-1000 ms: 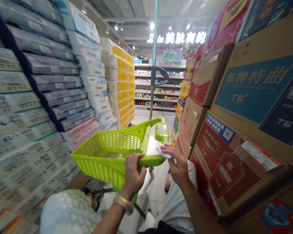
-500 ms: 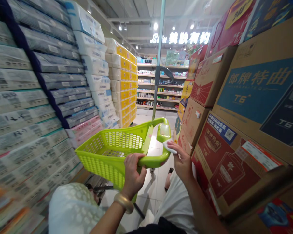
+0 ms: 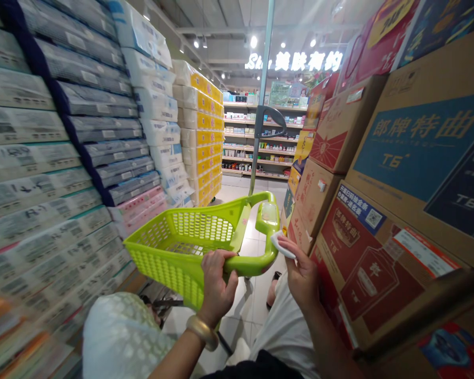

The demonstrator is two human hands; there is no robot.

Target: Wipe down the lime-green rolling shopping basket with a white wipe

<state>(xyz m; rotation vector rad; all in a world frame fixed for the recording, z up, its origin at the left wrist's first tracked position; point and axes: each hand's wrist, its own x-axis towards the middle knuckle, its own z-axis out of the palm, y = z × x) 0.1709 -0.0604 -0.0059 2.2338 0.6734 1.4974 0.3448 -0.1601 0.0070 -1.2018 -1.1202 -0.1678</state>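
A bright green plastic shopping cart (image 3: 158,263) with slotted basket walls stands in front of me. My left hand (image 3: 218,281) is closed around the near end of its handle (image 3: 253,265). In my right hand (image 3: 303,275) a folded white cloth (image 3: 283,246) is pinched between thumb and fingers. The cloth sits against or just beside the right side of the handle; I cannot tell if it touches. A small panel (image 3: 268,212) is set into the handle's far part. No goods show in the basket.
Stacked tissue packs (image 3: 102,121) rise on the left, with yellow-fronted packs (image 3: 205,137) farther back. Cardboard cartons (image 3: 411,137) are piled close on the right. A tall pole (image 3: 263,63) with a grey loop stands beyond the cart. Stocked shelves (image 3: 276,139) line the back.
My right hand has moved slightly right and down with the cloth, away from the panel side of the handle. My left hand keeps its grip on the handle.
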